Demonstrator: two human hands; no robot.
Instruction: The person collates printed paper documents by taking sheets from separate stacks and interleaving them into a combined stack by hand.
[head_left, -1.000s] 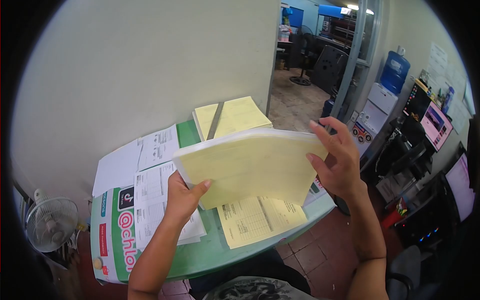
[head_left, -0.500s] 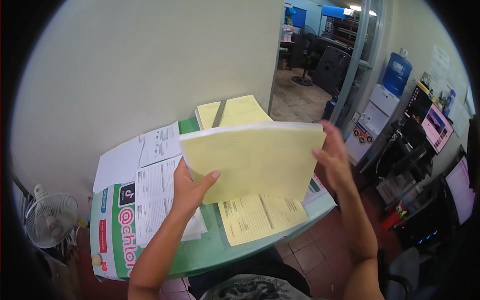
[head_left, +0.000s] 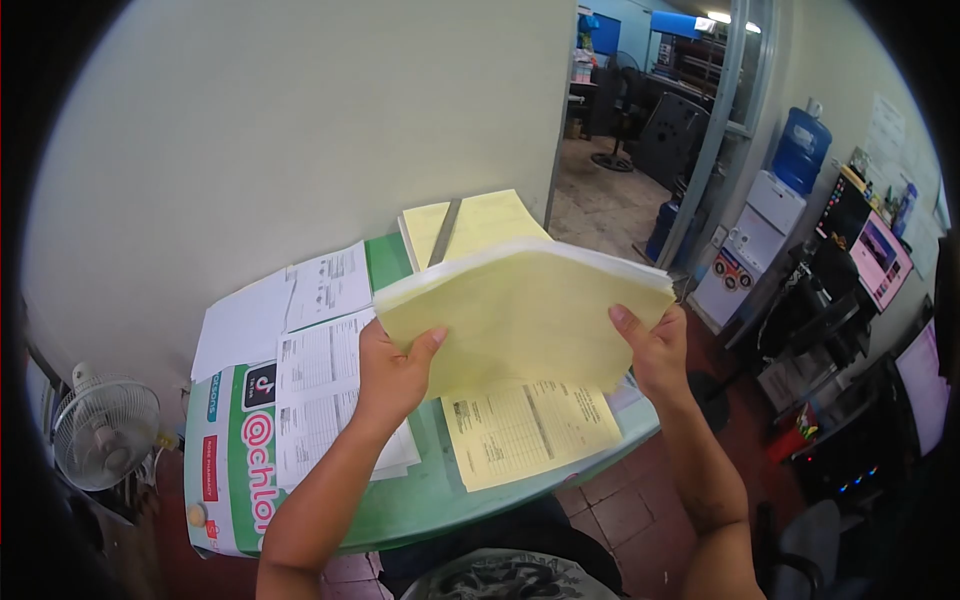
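Note:
A stack of yellow and white paper [head_left: 520,320] is held up over the table, bowed upward in the middle. My left hand [head_left: 398,368] grips its left side, thumb on the near face. My right hand [head_left: 655,350] is closed on the right side, its thumb likewise in front. Below the stack lie yellow printed forms [head_left: 535,435], partly covered by it. White printed forms [head_left: 315,400] rest to the left, beneath my left forearm. Behind the held stack sits another yellow paper pile [head_left: 500,220] with a grey strip [head_left: 446,232] across it.
The green table [head_left: 400,520] stands against a wall, its left end covered by a printed banner [head_left: 228,450]. More white sheets [head_left: 245,320] lie at the back left. A fan [head_left: 105,430] is at far left; a water dispenser [head_left: 765,235] and monitors [head_left: 880,255] are at right.
My right hand has come down from the stack's upper right corner and now grips its side. The paper has gone from nearly flat to bowed.

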